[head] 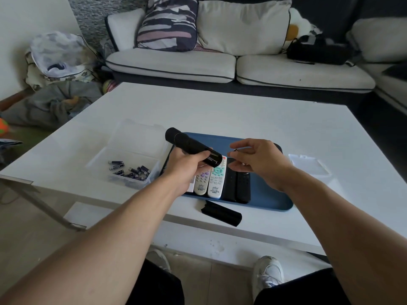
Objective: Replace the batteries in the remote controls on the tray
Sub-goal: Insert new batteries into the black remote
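My left hand (187,165) grips a black remote control (189,146), held above the blue tray (264,194) with its open end pointing right. My right hand (257,160) hovers just right of that end, thumb and fingers pinched on a small dark battery (235,150). On the tray lie two white remotes (211,179) and two black remotes (237,186) side by side. A black battery cover (221,213) rests on the table in front of the tray. A clear plastic box (132,166) left of the tray holds several batteries (130,170).
The white table (220,111) carries a clear box lid (309,165) right of the tray. A white sofa (220,62) with cushions and a black bag (317,50) stands behind the table. Bags and clothes lie on the floor at left.
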Action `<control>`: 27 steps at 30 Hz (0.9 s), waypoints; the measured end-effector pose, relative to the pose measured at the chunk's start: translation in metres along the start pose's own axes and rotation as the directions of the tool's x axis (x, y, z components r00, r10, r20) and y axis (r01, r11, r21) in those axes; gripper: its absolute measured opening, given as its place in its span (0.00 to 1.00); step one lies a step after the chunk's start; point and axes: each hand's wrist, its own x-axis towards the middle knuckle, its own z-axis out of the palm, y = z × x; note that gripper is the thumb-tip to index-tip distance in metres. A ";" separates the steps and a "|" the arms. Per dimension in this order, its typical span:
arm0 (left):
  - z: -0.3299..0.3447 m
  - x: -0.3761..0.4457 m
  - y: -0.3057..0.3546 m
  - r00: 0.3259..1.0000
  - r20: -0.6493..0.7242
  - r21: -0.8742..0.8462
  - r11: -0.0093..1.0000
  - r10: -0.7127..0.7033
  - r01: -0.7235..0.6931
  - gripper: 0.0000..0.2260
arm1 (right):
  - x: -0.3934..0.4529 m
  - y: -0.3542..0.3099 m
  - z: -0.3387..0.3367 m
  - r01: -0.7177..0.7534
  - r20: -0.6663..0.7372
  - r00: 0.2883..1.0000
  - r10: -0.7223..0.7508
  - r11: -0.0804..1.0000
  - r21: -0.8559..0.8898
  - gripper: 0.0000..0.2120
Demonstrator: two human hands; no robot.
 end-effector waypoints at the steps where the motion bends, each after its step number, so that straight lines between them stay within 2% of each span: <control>1: 0.000 0.001 0.000 1.000 -0.003 -0.007 1.000 -0.001 0.001 0.11 | 0.001 0.000 -0.001 -0.017 -0.001 1.000 0.017 1.000 0.017 0.08; 3: 0.001 0.001 0.000 1.000 -0.005 -0.015 1.000 -0.010 0.010 0.14 | 0.002 0.001 -0.001 -0.035 0.020 0.999 0.035 0.999 0.025 0.11; 5: 0.002 0.000 0.000 1.000 -0.001 -0.022 1.000 -0.014 0.014 0.15 | 0.001 0.002 0.000 -0.009 0.053 0.999 0.011 0.999 -0.045 0.14; 9: 0.002 0.000 -0.001 1.000 -0.015 -0.018 1.000 -0.003 0.002 0.15 | -0.002 0.001 0.004 0.009 0.099 0.995 -0.012 1.000 0.029 0.09; 12: 0.001 0.000 0.000 0.999 -0.042 -0.020 1.000 -0.013 0.013 0.15 | -0.006 -0.001 0.009 0.049 0.061 0.997 -0.043 0.994 -0.100 0.06; 16: 0.003 -0.004 0.002 1.000 -0.016 -0.048 0.999 -0.021 0.021 0.13 | -0.007 -0.001 0.016 0.142 -0.004 0.988 -0.152 0.931 -0.335 0.03; 21: 0.006 -0.008 0.004 0.999 0.006 -0.067 0.997 -0.041 0.042 0.11 | -0.004 0.003 0.018 0.203 -0.022 0.974 -0.228 0.905 -0.375 0.07; 24: 0.007 -0.008 0.005 0.999 0.002 -0.077 0.996 -0.047 0.047 0.12 | -0.001 0.006 0.019 0.196 -0.070 0.967 -0.244 0.894 -0.402 0.04; 27: 0.008 -0.007 0.004 0.999 0.018 -0.065 0.997 -0.039 0.040 0.08 | 0.001 0.006 0.019 0.192 -0.127 0.956 -0.265 0.890 -0.414 0.05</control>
